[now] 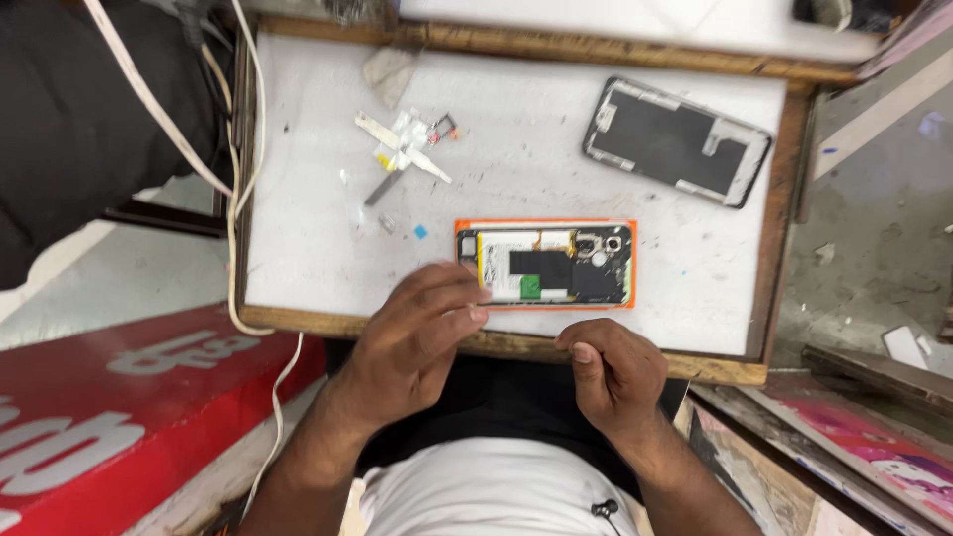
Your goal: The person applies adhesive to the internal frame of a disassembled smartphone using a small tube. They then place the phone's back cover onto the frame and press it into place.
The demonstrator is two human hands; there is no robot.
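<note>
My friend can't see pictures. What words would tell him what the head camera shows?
A person's left hand touches the end of an opened phone in an orange case on a white work board, while the right hand rests curled at the board's wooden edge. A detached phone screen and small scraps lie farther back.

opened phone [546,263] on tray [318,238], near edge

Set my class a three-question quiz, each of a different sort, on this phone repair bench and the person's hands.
1. True or false: the opened phone sits in an orange frame.
2. Which hand touches the opened phone? A) left hand B) right hand
3. What lies at the far right of the white work board?

Key:
1. True.
2. A; the right hand rests at the board's near edge.
3. A separated screen panel, lying at an angle.
</note>
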